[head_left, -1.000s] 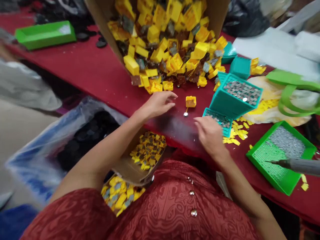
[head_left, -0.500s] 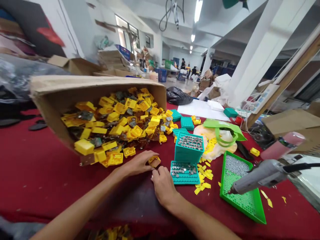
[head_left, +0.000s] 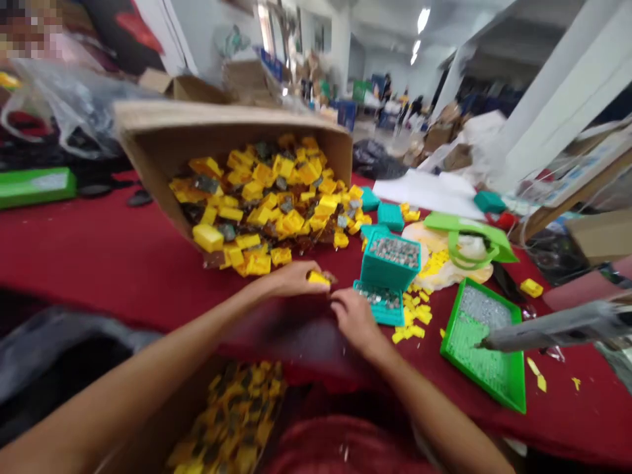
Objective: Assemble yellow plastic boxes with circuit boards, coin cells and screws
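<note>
My left hand [head_left: 295,279] is closed on a small yellow plastic case [head_left: 318,278], raised a little over the red-covered table. Close to it on the right is my right hand [head_left: 356,319], its fingers curled together; whatever may be between the fingertips cannot be made out. Just beyond that hand lies a shallow teal tray [head_left: 397,317] with round silver button cells in it. Behind this tray stands a taller teal stack [head_left: 388,271] topped with more button cells. Loose yellow plastic pieces [head_left: 413,316] are scattered to the right of the tray.
A tilted cardboard box [head_left: 148,148] spills yellow cases with circuit boards onto the table. At right, an electric screwdriver [head_left: 548,329] hangs over a green tray [head_left: 518,388] of small metal parts. Below the table edge is another heap of yellow cases [head_left: 241,415].
The view has tipped down and shifted left, bringing the lower heap into sight. The yellow case has turned in my left hand, its yellow side now showing. My right hand remains beside it.
</note>
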The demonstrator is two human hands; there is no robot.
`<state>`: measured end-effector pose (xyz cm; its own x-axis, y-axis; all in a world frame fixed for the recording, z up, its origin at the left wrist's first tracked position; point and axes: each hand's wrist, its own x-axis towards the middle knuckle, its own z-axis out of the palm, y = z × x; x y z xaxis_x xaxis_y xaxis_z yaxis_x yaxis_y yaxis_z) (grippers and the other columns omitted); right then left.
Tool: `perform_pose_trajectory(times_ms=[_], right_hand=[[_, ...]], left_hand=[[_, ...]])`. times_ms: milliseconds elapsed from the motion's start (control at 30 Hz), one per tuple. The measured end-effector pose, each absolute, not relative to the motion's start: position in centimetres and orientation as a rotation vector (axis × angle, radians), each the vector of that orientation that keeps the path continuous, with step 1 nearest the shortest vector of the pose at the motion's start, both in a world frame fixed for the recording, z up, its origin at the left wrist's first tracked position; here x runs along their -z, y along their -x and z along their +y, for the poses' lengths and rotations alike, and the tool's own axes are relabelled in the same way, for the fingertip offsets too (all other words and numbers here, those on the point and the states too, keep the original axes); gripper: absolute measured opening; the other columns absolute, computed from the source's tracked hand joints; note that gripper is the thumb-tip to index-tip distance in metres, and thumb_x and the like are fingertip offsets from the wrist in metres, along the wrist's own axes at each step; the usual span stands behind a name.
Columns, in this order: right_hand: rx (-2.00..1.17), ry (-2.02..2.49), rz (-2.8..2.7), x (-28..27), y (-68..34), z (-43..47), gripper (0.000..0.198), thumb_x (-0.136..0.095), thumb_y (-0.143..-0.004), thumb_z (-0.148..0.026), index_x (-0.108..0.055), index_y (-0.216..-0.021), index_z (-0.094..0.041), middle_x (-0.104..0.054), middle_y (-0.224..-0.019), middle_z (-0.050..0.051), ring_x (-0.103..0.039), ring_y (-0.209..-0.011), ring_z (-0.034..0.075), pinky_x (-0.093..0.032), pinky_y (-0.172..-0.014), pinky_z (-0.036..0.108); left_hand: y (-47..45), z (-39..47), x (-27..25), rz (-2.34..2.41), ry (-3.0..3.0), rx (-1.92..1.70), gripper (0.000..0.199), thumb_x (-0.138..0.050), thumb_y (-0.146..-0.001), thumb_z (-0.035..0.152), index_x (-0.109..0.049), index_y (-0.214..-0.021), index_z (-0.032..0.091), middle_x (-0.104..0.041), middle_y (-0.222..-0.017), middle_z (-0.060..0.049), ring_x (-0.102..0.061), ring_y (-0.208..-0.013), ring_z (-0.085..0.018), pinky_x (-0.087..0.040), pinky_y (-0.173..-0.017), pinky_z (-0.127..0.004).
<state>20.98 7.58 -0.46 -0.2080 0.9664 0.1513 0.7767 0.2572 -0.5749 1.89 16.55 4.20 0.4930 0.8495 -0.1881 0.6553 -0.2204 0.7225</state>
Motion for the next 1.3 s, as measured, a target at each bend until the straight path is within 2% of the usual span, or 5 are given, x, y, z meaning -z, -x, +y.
perform_pose_trajectory(times_ms=[200,433,633,1167,1300], right_hand=[[-1.021,1.423,-1.737,-0.1,-25.5,5.6,0.027,-0.063,-0.093,-0.023,-0.079,-0.114,-0.015,-0.081,-0.110,0.008,-0.075,-0.098,0.016,-0.060,-0.094,0.032],[-0.652,1.303,-1.937,-0.6,-28.6,-0.4,0.017,-0.064,-0.098,-0.020,-0.079,-0.106,-0.019,-0.080,-0.105,0.005,-0.074,-0.099,0.017,-0.061,-0.092,0.033],[-0.264,1.309,-2.169,1.2,-30.7,-3.3,0.016,-0.061,-0.103,-0.013,-0.074,-0.112,-0.014,-0.076,-0.105,0.009,-0.070,-0.098,0.017,-0.059,-0.088,0.030],[-0.241,1.459,-2.089,2.8,-31.7,-3.9,0.013,-0.065,-0.101,-0.013,-0.077,-0.105,-0.015,-0.073,-0.096,0.007,-0.064,-0.091,0.020,-0.054,-0.083,0.035],[-0.315,1.445,-2.086,2.9,-31.8,-4.0,0.018,-0.062,-0.104,-0.016,-0.078,-0.110,-0.017,-0.073,-0.098,0.007,-0.064,-0.093,0.020,-0.055,-0.085,0.035]], left_hand=[[-1.9,11.7,-2.5,1.144,-1.285,-0.326,0.039,-0.092,-0.070,0.049,-0.081,-0.088,0.016,-0.077,-0.079,-0.006,-0.064,-0.063,-0.014,-0.046,-0.055,-0.021],[-3.9,2.9,-1.2,1.014,-0.580,-0.414,0.031,-0.084,-0.082,0.015,-0.077,-0.113,0.016,-0.082,-0.104,-0.007,-0.079,-0.077,-0.013,-0.064,-0.079,-0.024],[-5.7,0.4,-1.6,1.035,-0.406,-0.518,0.034,-0.058,-0.108,0.041,-0.072,-0.119,0.012,-0.083,-0.107,-0.014,-0.084,-0.080,-0.023,-0.069,-0.073,-0.032],[-7.1,0.4,-3.1,0.991,-0.257,-0.328,0.021,-0.064,-0.098,0.022,-0.080,-0.109,0.013,-0.084,-0.112,-0.013,-0.083,-0.103,-0.026,-0.063,-0.107,-0.040],[-7.7,0.2,-2.7,0.949,-0.173,-0.299,0.022,-0.063,-0.100,0.024,-0.079,-0.112,0.014,-0.084,-0.113,-0.013,-0.081,-0.096,-0.021,-0.066,-0.090,-0.029]])
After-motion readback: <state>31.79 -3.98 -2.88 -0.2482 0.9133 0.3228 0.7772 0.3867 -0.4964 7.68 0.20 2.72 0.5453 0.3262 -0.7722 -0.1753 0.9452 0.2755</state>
